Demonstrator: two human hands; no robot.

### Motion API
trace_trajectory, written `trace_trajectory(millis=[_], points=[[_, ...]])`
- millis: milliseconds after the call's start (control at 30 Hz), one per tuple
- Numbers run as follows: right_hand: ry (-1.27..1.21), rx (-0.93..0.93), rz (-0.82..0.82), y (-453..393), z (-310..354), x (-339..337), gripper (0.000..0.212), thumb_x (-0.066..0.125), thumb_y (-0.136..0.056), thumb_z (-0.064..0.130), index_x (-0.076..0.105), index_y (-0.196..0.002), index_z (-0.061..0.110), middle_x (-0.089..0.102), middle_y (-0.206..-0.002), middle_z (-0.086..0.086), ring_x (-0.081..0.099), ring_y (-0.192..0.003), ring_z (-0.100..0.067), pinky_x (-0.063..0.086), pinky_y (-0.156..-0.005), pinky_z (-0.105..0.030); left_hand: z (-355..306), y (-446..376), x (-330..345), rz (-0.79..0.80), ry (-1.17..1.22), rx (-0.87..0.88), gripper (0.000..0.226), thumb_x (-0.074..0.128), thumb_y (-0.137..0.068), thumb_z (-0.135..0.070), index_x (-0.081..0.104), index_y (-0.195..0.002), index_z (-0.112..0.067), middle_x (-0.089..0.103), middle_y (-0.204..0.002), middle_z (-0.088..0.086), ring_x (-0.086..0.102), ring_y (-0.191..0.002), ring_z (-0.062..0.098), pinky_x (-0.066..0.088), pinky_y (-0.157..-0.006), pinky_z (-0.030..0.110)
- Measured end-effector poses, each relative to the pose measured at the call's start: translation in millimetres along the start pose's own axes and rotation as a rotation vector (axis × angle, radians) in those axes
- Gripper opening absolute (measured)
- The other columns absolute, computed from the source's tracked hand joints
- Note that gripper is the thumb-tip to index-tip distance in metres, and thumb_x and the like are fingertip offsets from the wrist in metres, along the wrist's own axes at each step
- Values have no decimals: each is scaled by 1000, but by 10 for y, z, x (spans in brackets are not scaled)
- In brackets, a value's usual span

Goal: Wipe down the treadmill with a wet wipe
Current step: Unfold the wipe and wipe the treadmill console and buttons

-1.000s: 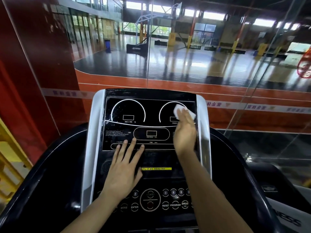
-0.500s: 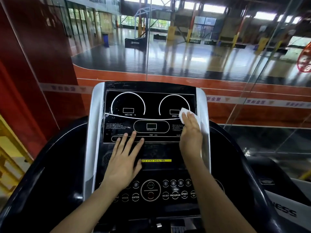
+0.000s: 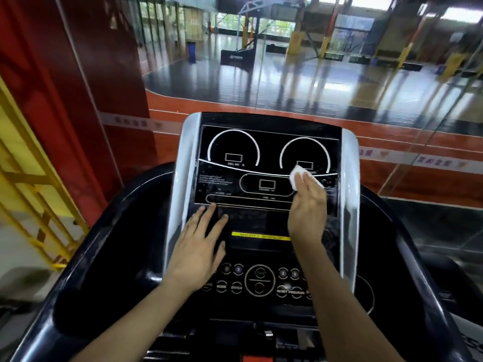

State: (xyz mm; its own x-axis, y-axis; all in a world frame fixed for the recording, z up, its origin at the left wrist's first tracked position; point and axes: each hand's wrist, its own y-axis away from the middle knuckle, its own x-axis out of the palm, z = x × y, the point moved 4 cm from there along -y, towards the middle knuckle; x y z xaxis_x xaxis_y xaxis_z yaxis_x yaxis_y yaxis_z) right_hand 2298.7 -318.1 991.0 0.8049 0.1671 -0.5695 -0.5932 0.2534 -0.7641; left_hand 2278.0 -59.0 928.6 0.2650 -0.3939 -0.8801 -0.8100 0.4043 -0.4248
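The wet wipe [image 3: 298,177] is a small white folded pad pressed flat against the black display panel [image 3: 266,168] of the treadmill console [image 3: 264,231]. It sits low on the panel's right side, just under the right-hand dial ring [image 3: 304,155] and at the right end of the oval readout window [image 3: 267,184]. The right hand [image 3: 308,207] covers the wipe's lower edge, its fingers [image 3: 312,185] laid straight and close together on top of it, pinning it to the panel rather than curling around it; only the wipe's upper left corner shows past the fingertips.

The left hand [image 3: 197,246] lies open and flat on the console below the panel's left half, fingers spread, holding nothing. Its fingertips reach the panel's lower border and its heel rests above the button cluster [image 3: 258,282], where a round START control sits in the middle with MODE, ENTER, RESET and PROGRAM keys around it. Between the two hands, under the panel, runs a yellow label strip [image 3: 261,235].

Grey side rails [image 3: 180,184] frame the panel left and right. On either side of the console are black recessed trays [image 3: 104,257]; what shows of them is dark, and any contents cannot be made out. Beyond the panel's top edge a glass wall [image 3: 287,82] looks onto an indoor court with a basketball stand [image 3: 247,35].
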Motion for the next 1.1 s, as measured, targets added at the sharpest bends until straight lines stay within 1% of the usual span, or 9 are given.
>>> trace_trajectory(millis=[67,133,267,333,467,533,667,900,1100], points=[[-80,30,34,62,317,120,44,45,-94,-2,62,-132,9,58,-135,-14,51,-121,-33,44,-104,-35,69,74,-41,0,-40,2,57,45,-100,-39,41,-154,-24,21,-168,8,13,-156,29,19,-126,45],[-103,-104,116,152,831,271,46,43,-91,5,61,-133,13,56,-132,-13,52,-111,-34,45,-97,-37,155,145,-102,-8,-92,-13,58,42,-97,-39,45,-151,-20,26,-165,12,15,-156,31,16,-126,45],[-171,-334,303,254,1590,525,56,64,-79,-1,60,-132,15,54,-128,-8,47,-106,-30,49,-92,-39,346,356,-207,-4,-104,-84,64,58,-91,-28,44,-151,-13,23,-165,17,17,-155,33,26,-124,48],[-163,-368,373,335,1676,578,58,67,-77,-2,58,-131,16,53,-125,-7,47,-107,-29,51,-89,-40,442,501,-219,-4,-49,-140,71,66,-87,-18,40,-153,-11,18,-167,16,21,-154,34,31,-122,45],[-78,-621,402,489,1582,546,69,75,-70,-5,57,-134,15,53,-115,-5,50,-100,-27,54,-83,-40,543,738,-144,52,-11,-207,77,67,-84,-5,36,-154,-8,17,-168,15,33,-149,33,43,-113,47],[-43,-590,330,238,1487,549,63,76,-68,-5,64,-127,14,59,-108,-8,54,-93,-30,54,-77,-39,545,807,-111,85,11,-238,81,65,-81,-4,34,-156,-10,17,-169,13,39,-146,31,46,-109,46],[-83,-319,228,-269,1515,541,40,64,-79,-6,70,-116,8,59,-101,-14,52,-90,-35,52,-77,-46,529,900,-86,113,61,-297,84,59,-85,-5,23,-161,-14,6,-171,1,35,-148,25,41,-113,44],[-200,-525,450,514,1836,536,41,57,-91,2,59,-131,10,56,-108,-6,49,-97,-27,53,-75,-43,503,979,-107,170,99,-310,82,49,-95,-16,5,-164,-19,-20,-168,-11,25,-152,22,28,-121,40],[-304,-306,387,-19,2006,644,37,57,-91,-1,65,-127,7,63,-104,-9,55,-99,-31,53,-80,-46,524,974,-171,181,143,-323,80,49,-96,-18,5,-164,-22,-20,-167,-15,20,-152,19,19,-122,34]])
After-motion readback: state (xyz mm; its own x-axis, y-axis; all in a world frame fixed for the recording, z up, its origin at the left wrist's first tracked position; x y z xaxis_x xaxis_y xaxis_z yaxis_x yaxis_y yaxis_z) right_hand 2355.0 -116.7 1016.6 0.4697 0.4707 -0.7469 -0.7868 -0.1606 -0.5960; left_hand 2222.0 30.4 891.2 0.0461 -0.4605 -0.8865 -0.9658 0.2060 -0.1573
